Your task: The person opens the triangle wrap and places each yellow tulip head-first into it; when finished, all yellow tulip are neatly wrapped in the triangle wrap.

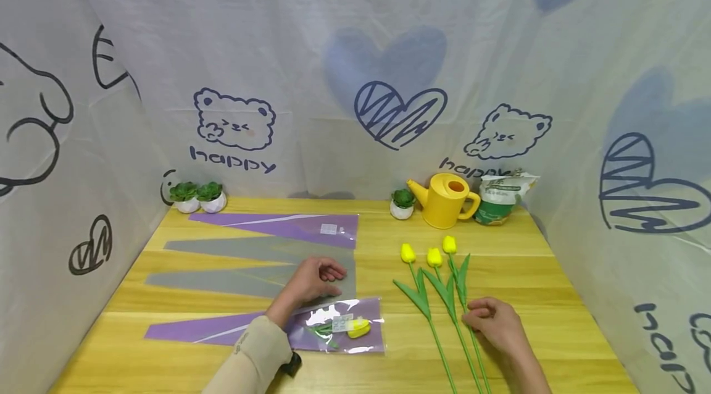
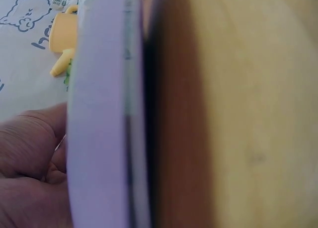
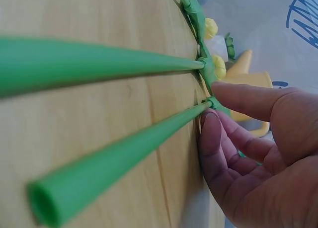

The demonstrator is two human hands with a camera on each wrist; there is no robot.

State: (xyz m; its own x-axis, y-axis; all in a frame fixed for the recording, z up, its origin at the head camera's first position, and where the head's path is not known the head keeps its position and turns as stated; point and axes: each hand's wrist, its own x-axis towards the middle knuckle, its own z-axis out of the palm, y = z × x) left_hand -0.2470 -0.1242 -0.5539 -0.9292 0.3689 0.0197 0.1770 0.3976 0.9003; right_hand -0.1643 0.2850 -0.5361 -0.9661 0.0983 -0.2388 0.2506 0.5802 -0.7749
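Right hand [image 1: 497,323], lower right: grip pinches stem of rightmost yellow tulip [image 1: 462,283], thumb and finger on it below the leaf. Other two tulips [image 1: 420,302] lie just left of it, right of centre on the bench [image 1: 555,307]. Left hand [image 1: 313,280], centre-bottom: grip loose, nothing in it, over the grey wrappers [image 1: 222,280]. Purple wrapper [image 1: 366,309] with bagged tulip [image 1: 358,328] inside, just below that hand. Yellow watering can [image 1: 441,201] behind the tulips, between small potted plant [image 1: 402,204] and green-white bag [image 1: 500,199].
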